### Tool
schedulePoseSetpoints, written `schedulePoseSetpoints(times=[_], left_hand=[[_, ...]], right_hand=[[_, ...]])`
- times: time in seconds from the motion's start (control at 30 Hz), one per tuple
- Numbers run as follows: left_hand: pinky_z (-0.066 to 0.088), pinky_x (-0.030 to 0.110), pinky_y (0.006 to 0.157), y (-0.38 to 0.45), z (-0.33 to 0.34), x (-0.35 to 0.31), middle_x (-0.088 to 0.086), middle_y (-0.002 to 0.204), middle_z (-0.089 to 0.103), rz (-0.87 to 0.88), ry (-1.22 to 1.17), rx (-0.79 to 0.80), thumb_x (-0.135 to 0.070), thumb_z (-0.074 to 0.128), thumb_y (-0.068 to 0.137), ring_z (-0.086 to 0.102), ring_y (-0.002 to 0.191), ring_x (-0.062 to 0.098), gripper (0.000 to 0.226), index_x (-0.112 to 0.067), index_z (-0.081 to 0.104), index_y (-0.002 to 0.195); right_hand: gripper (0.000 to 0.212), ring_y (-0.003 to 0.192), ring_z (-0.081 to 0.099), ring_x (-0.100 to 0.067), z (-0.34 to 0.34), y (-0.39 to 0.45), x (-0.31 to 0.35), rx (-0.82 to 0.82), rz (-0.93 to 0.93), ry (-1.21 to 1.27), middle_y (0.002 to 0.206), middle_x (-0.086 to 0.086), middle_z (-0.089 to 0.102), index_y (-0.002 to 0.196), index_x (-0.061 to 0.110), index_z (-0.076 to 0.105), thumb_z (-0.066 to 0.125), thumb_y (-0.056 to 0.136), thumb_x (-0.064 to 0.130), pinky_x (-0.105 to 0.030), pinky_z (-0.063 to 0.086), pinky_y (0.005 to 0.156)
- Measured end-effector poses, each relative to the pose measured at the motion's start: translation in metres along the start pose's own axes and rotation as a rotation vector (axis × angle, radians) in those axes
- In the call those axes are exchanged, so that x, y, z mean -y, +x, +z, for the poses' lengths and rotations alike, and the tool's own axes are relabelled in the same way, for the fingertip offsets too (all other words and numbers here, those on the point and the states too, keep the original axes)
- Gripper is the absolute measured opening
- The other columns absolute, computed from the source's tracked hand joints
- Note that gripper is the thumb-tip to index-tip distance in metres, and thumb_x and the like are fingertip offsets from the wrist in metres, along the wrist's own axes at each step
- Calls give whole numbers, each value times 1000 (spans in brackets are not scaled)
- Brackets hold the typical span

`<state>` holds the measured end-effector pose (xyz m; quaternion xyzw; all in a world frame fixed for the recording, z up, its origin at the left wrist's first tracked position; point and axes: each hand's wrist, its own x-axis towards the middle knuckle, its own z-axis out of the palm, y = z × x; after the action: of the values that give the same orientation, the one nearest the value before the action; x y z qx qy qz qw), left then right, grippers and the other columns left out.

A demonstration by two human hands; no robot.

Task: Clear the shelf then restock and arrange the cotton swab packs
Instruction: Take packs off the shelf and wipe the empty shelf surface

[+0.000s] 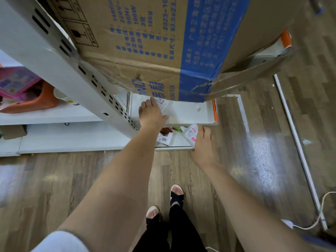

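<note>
Nearest, the right hand (201,142) grips a cotton swab pack (191,132) at the lower shelf (178,142). At eleven o'clock beyond, the left hand (151,113) pinches another pack (163,104) on the upper shelf (190,112) under a cardboard box (145,42). Clearing seems under way; restocking remains.

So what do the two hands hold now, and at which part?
The left hand rests on a clear pack on the white shelf; any grip is unclear. The right hand holds a white pack at its lower end.
</note>
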<state>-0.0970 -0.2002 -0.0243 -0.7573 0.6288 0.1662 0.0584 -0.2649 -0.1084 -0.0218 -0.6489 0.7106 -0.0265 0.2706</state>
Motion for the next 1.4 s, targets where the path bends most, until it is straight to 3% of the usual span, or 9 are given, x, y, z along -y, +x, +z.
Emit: schedulePoseSetpoints(times=[0.13,0.3,0.53,0.67,0.8,0.9,1.07,1.17,1.4], left_hand=[[32,36,106,-6,3,1,16,143,32,-30,-66,6,-35,57,92,35,129,30,78,2,13,145],[30,33,106,-21,7,1,17,144,29,-48,-76,38,-23,58,92,35,128,30,80,4,6,145],[33,31,102,-77,2,15,15,135,33,-33,-92,26,-14,67,80,36,122,29,71,-1,26,137],[36,34,94,-122,-1,33,9,129,36,-82,-254,-53,-9,68,75,36,118,28,65,-10,35,132],[37,36,89,-157,-8,53,10,124,42,-95,-387,-156,-5,68,70,39,115,31,68,-11,41,132],[35,37,89,-177,-18,69,14,122,47,-110,-434,-216,-4,67,70,40,116,34,66,-8,45,132],[43,45,82,-199,-34,109,22,111,56,-89,-430,-338,-7,56,60,48,107,42,61,1,55,121],[43,44,84,-200,-43,144,17,112,54,-96,-406,-371,8,59,56,46,109,39,66,-3,55,121],[42,45,86,-171,-112,250,15,117,52,-16,-400,-497,10,56,54,42,111,35,74,-5,52,126]], right_hand=[[87,123,37,-26,2,-3,2,32,-1,16,137,-12,30,143,9,20,72,74,4,-38,43,97],[82,127,32,-23,-1,-9,11,44,-43,-16,141,-9,29,145,8,17,68,80,7,-29,34,100],[82,129,32,-22,-11,-25,30,60,-49,-74,142,-8,28,146,11,16,67,81,10,-27,32,100],[82,126,34,-23,-21,-45,44,48,-64,-53,142,-7,29,146,12,18,65,80,9,-28,32,98],[83,131,28,-24,-21,-69,57,62,-87,-84,145,-8,26,147,9,14,64,81,12,-30,29,103],[79,131,28,-23,-10,-82,69,72,-137,-72,144,-8,28,144,10,21,66,78,10,-29,24,106],[77,125,31,-23,3,-93,99,29,-233,4,135,-7,33,138,14,32,66,70,0,-28,25,105],[76,124,32,-25,6,-94,126,4,-346,35,133,-8,35,138,14,34,58,69,-7,-26,24,103],[73,123,32,-19,13,-94,243,-57,-475,124,132,-1,37,139,21,35,53,72,-2,-25,30,101]])
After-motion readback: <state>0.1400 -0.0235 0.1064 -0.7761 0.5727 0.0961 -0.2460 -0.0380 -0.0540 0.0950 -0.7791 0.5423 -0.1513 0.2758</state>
